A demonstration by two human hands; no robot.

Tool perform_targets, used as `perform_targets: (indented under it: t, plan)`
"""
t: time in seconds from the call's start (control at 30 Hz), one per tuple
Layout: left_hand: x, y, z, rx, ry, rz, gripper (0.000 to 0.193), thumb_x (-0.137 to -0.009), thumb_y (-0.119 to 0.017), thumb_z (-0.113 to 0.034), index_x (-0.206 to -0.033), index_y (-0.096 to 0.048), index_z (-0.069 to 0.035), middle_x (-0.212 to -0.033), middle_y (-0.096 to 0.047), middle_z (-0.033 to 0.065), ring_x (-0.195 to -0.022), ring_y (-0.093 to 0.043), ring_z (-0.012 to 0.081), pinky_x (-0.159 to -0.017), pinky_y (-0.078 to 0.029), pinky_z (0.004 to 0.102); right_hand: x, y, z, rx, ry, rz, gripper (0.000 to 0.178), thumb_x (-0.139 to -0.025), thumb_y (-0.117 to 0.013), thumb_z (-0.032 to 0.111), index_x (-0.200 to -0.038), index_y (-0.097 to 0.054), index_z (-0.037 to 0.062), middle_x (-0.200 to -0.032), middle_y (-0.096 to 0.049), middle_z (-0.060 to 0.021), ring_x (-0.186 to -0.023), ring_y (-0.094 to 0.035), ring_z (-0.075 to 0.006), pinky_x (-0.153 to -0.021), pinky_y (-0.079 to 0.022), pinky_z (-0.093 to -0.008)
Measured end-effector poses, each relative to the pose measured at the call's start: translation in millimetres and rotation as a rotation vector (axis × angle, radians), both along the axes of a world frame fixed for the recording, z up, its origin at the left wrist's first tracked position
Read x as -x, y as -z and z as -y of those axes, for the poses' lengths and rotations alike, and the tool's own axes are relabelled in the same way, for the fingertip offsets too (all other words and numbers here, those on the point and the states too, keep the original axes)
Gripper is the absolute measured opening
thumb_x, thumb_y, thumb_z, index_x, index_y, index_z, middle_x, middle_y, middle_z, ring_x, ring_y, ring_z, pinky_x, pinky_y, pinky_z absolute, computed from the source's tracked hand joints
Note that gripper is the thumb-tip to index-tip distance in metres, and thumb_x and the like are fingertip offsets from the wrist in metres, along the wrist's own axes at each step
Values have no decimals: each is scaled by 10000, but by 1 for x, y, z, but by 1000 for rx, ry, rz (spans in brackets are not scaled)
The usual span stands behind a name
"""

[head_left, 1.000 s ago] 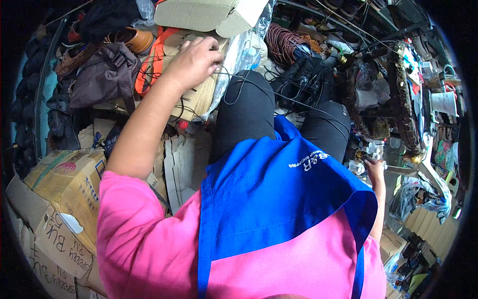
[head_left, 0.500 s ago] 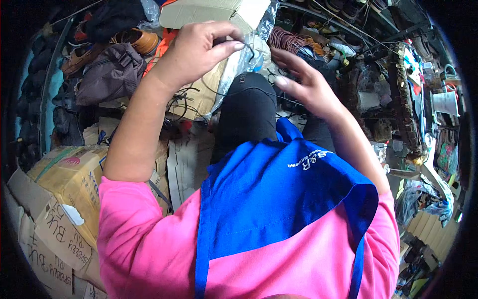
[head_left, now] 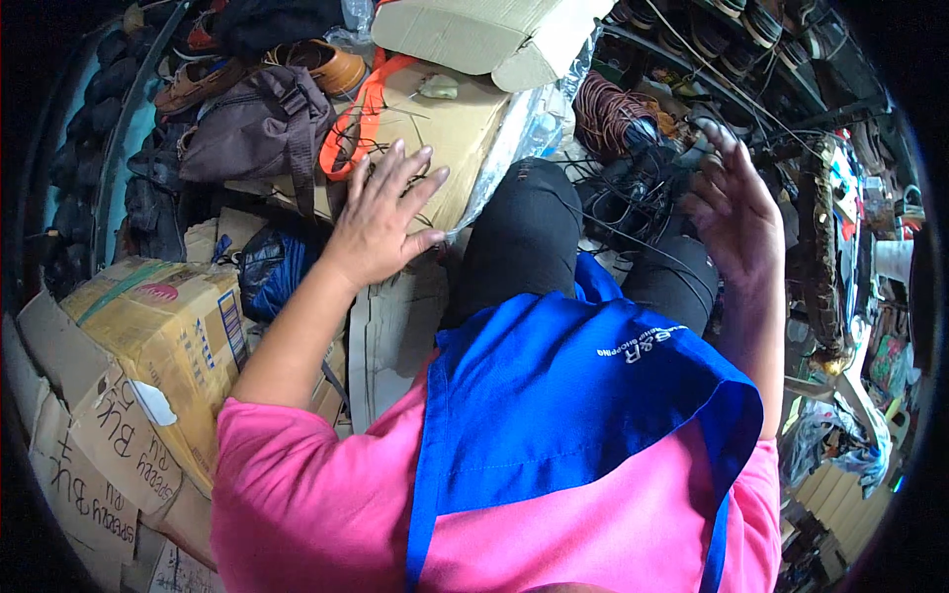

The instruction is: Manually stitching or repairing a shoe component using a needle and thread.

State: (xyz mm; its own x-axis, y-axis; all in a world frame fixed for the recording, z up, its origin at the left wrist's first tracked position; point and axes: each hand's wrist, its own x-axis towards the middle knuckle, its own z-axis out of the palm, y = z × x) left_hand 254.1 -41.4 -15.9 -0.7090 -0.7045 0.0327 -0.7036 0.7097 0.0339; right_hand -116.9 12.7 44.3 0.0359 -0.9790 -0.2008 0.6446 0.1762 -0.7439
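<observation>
- While the left hand (head_left: 381, 222) is spread wide with all fingers fanned, palm down, it holds nothing; its fingertips lie over the top of a flat brown cardboard box (head_left: 450, 138), though whether they press on it or hover just above cannot be told.
- An orange strap (head_left: 356, 109) loops across that box beside the fingers, and thin dark wires under the palm are partly hidden by the hand.
- Raised and open, the right hand (head_left: 736, 212) has its fingers loosely splayed and holds nothing; it sits above a tangle of black cables (head_left: 633, 198), apart from them.
- Behind the cables lies a coil of brown cord (head_left: 603, 114), its far side blurred into the clutter.
- A clear plastic sheet (head_left: 519, 138) hangs down the box's right edge; what it wraps is hard to make out.
- Both knees in black trousers (head_left: 524, 232) rise between the hands, covering the floor there.
- A blue apron (head_left: 583, 395) over a pink shirt (head_left: 306, 494) fills the lower picture and hides the lap.
- At left, a brown bag (head_left: 257, 124) and brown shoes (head_left: 316, 61) sit behind stacked cardboard cartons (head_left: 148, 326), the lowest cut off by the dark rim.
- A pale box (head_left: 484, 35) at the top is cut by the edge.
</observation>
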Motion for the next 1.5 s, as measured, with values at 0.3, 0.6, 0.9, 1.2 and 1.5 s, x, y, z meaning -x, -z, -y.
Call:
perform_targets:
  t: [0.3, 0.6, 0.9, 1.2, 1.5]
  plan:
    - [-3, 20, 40, 54, -65, 38, 641, -878, -411, -494, -1411, -270, -166, -1465, -245, 64, -1355, -198, 306, -1076, -137, 530, -8, -6, -14, -36, 43, 189, 411, -953, -432, 314, -1264, -441, 45, -1048, -579, -79, -709, -511, -120, -644, -423, -263]
    - [9, 0, 90, 41, -288, -635, 214, -787, -547, -2, -966, -660, -30, -932, -636, 145, -848, -621, 279, -773, -490, 335, -21, -24, -6, 60, -131, 247, 464, -964, -367, 367, -1287, -420, 38, -1184, -545, -134, -1017, -570, -220, -865, -468, -387]
    - [61, -94, 44, 366, -394, -194, 379, -828, -593, -341, -1125, -616, -107, -1141, -570, 123, -1050, -530, 303, -906, -397, 356, -61, -70, 22, 106, -90, 196, 425, -962, -384, 319, -1213, -462, -16, -1110, -569, -130, -942, -580, -196, -839, -464, -337]
    - [135, -84, 10, -1029, 322, -1301, 410, -935, -476, -359, -1148, -525, -13, -1000, -582, 56, -906, -526, 111, -811, -409, 253, -73, -88, 28, 79, -84, 355, 265, -944, -432, 173, -1139, -514, 13, -981, -590, -76, -814, -558, -154, -732, -461, -284]
    - [123, -38, -7, -1876, -69, -1315, 288, -945, -458, -302, -782, -499, -68, -548, -296, -59, -483, -283, 58, -496, -259, 214, 3, -7, 35, -30, 126, 332, 167, -929, -479, 165, -914, -539, 9, -626, -326, 27, -533, -290, -78, -481, -267, -226]
